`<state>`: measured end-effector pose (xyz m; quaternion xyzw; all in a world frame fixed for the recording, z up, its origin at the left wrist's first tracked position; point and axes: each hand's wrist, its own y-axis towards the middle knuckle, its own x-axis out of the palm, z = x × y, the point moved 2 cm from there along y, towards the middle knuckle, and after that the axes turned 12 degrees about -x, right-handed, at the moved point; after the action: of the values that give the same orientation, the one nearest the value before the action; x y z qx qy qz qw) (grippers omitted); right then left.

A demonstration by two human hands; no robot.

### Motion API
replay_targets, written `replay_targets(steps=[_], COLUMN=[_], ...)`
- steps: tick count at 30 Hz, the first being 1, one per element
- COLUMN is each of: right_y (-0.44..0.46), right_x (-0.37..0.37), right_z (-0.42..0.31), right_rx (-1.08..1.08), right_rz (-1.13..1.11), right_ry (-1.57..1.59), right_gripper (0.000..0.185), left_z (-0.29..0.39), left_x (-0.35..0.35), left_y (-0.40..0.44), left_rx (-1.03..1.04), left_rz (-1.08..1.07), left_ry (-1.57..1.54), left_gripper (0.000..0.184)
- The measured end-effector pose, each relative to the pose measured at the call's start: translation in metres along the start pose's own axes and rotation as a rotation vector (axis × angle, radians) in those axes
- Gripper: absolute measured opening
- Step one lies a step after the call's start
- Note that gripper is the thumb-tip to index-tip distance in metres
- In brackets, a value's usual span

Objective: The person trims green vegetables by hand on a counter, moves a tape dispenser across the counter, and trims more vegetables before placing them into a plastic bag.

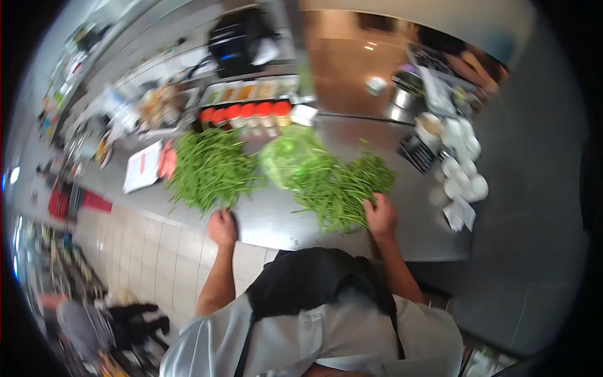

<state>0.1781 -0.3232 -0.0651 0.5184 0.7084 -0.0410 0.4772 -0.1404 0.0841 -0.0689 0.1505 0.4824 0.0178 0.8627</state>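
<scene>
Two heaps of green leafy stems lie on the steel counter [270, 220]. My left hand [222, 227] is closed at the counter's front edge, just below the left heap [210, 166]; what it holds, if anything, is too small to make out. My right hand [380, 217] is at the lower right side of the right heap [342, 191], its fingers closed on some of the stems. Between the heaps, a translucent green plastic bag [289, 154] touches the right heap's upper left side.
Red-lidded jars [249, 113] stand behind the left heap, below a row of food trays [251, 91]. White cups [461, 179] and a black card [418, 151] are at right. A white box [143, 166] lies left. Another person [94, 327] stands at lower left.
</scene>
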Motion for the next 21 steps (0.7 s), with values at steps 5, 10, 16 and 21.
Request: replay_targets(steps=[5, 10, 16, 21], right_y=[-0.003, 0.002, 0.013, -0.008], right_x=[0.004, -0.001, -0.007, 0.079], right_z=[0.008, 0.010, -0.085, -0.223], right_rx=[0.034, -0.023, -0.085, -0.242], right_rz=[-0.049, 0.157, 0.077, -0.292], right_ry=[0.077, 0.121, 0.333, 0.488], right_gripper=[0.039, 0.034, 0.025, 0.016], left_z=[0.009, 0.010, -0.021, -0.116], left_x=[-0.015, -0.029, -0.051, -0.072], left_y=[-0.003, -0.002, -0.010, -0.045], left_rx=[0.025, 0.080, 0.339, 0.182], left_rz=[0.011, -0.087, -0.277, -0.508], left_ry=[-0.001, -0.032, -0.238, -0.375], left_gripper=[0.039, 0.040, 0.039, 0.044])
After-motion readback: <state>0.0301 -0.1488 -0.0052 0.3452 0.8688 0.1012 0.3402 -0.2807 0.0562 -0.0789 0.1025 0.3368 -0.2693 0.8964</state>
